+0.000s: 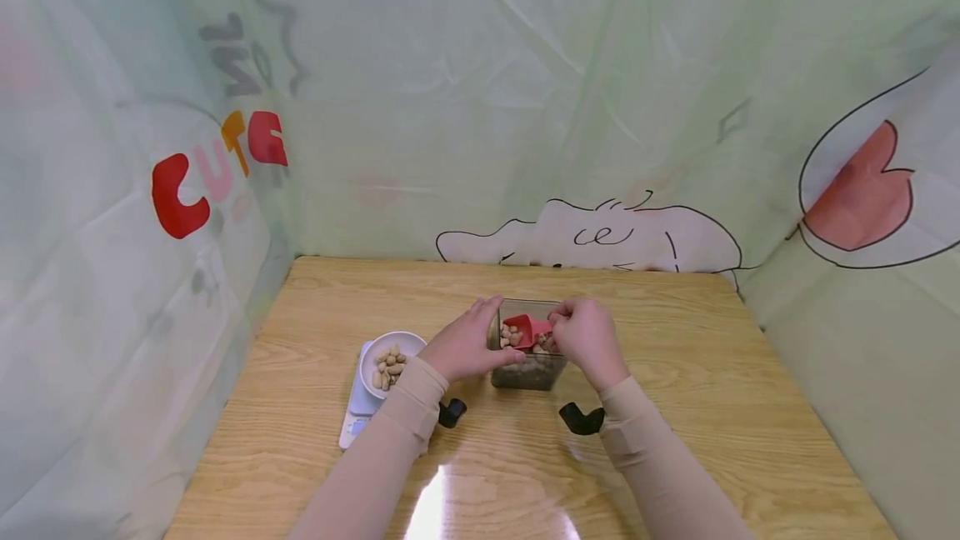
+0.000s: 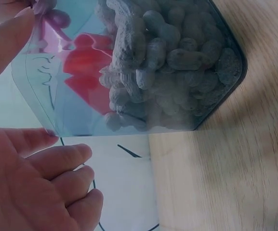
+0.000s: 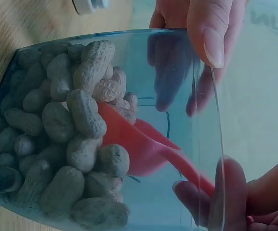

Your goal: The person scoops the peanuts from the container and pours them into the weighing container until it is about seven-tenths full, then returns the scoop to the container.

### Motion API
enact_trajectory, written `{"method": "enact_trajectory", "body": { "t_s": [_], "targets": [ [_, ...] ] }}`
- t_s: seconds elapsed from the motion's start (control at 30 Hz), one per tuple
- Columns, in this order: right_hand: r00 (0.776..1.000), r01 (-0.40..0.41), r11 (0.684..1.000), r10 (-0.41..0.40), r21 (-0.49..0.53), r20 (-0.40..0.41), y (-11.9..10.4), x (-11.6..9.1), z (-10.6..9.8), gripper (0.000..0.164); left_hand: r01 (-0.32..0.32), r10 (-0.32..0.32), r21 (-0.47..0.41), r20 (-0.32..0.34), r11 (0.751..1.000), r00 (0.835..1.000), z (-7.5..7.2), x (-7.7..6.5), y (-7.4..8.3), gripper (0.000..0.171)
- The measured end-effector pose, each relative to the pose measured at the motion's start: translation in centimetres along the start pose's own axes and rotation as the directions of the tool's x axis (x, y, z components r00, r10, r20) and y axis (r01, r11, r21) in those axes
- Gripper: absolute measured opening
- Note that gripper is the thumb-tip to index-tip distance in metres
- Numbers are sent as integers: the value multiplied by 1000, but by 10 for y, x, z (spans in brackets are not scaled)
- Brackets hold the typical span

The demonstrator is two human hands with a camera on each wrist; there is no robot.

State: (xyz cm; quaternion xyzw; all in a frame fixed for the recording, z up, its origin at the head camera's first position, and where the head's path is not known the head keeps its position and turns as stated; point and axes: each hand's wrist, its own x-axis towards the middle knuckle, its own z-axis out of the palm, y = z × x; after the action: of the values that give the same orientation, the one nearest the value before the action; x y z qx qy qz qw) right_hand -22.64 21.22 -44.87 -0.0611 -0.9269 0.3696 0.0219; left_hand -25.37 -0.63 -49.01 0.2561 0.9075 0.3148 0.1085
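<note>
A clear plastic container [image 1: 528,379] stands on the table, partly filled with unshelled peanuts [image 3: 57,125]. My left hand [image 1: 468,344] holds it by the rim at its left side, thumb over the near wall and fingers at the far side. On the container's right side, my right hand [image 1: 588,340] pinches the handle of a red scoop [image 1: 529,329]. The scoop's bowl lies inside the container, tilted down against the nuts, and some peanuts sit in it in the head view. Through the clear wall the scoop [image 2: 88,65] also shows in the left wrist view.
To the left, a white bowl [image 1: 365,367] with several peanuts [image 1: 390,365] rests on a white kitchen scale [image 1: 362,403], partly hidden by my left forearm. Black wrist pieces [image 1: 581,419] sit under both wrists. A printed curtain [image 1: 420,107] hangs behind and beside the wooden table [image 1: 712,407].
</note>
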Motion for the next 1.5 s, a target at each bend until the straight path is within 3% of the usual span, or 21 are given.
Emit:
{"method": "enact_trajectory", "body": {
  "t_s": [0.17,0.3,0.4,0.5,0.6,0.7,0.77,0.9,1.03,1.2,1.3,1.37,1.5],
  "targets": [
    [995,94,992,-96,-83,-19,3,2,3,20,6,-6,-7,3,1000,1000,0,0,-1,107],
    [970,233,954,-243,-187,-31,7,2,5,18,7,-7,-7,1,1000,1000,0,0,0,104],
    [956,279,932,-292,-233,-25,8,3,5,17,7,-7,-5,2,1000,1000,0,0,0,105],
    [969,242,945,-248,-219,0,5,4,3,20,5,-5,-8,2,1000,1000,-1,0,1,105],
    [988,155,974,-152,-163,30,0,5,0,24,5,-5,-14,1,1000,1000,-2,0,0,105],
    [998,33,999,-31,-33,63,-2,7,-1,25,9,-9,-15,2,1000,1000,-1,1,-1,106],
    [996,-49,996,43,73,79,0,9,-1,25,12,-12,-15,3,1000,1000,0,1,-3,107],
    [987,-149,955,125,257,105,3,11,-2,25,15,-15,-31,3,999,1000,1,1,-3,108],
    [985,-156,950,129,271,116,2,10,-4,24,13,-14,-42,-1,999,1000,2,2,-3,108],
    [995,-46,997,41,59,87,-2,6,-2,23,17,-17,-39,4,999,1000,2,1,-2,107],
    [998,27,998,-25,-49,55,-4,6,1,23,20,-20,-48,6,999,1000,0,0,0,108],
    [998,28,999,-26,-35,59,-4,7,2,24,20,-19,-51,4,999,1000,-1,-1,1,108],
    [990,-80,988,63,131,124,-3,11,1,23,22,-22,-44,4,999,1000,-1,-1,0,109]
  ]
}}
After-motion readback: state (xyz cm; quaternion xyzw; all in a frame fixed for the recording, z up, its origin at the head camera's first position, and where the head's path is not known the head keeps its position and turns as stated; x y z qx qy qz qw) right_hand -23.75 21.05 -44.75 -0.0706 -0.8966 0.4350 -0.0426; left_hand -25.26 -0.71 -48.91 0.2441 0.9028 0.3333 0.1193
